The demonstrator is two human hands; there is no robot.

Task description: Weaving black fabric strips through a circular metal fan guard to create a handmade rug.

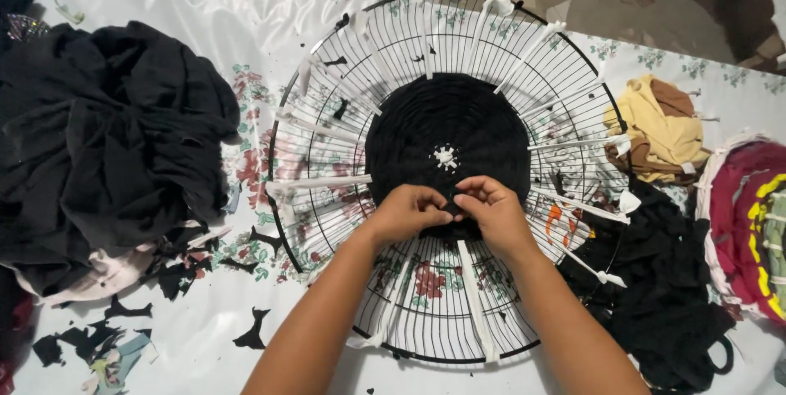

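Where the black woven disc [446, 145] fills the middle of the round wire fan guard [409, 338], both hands meet at its near edge: the left hand [405, 213] and right hand [494, 213], fingertips together, pinch the black fabric there. White cloth strips [319, 183] radiate from the disc to the guard's rim (one runs toward the person). A heap of black cloth [106, 145] lies well left of the rim; yellow-brown cloth [659, 129] and more black fabric [663, 297] crowd its right edge. The floral sheet [205, 27] shows bare beyond the far-left rim.
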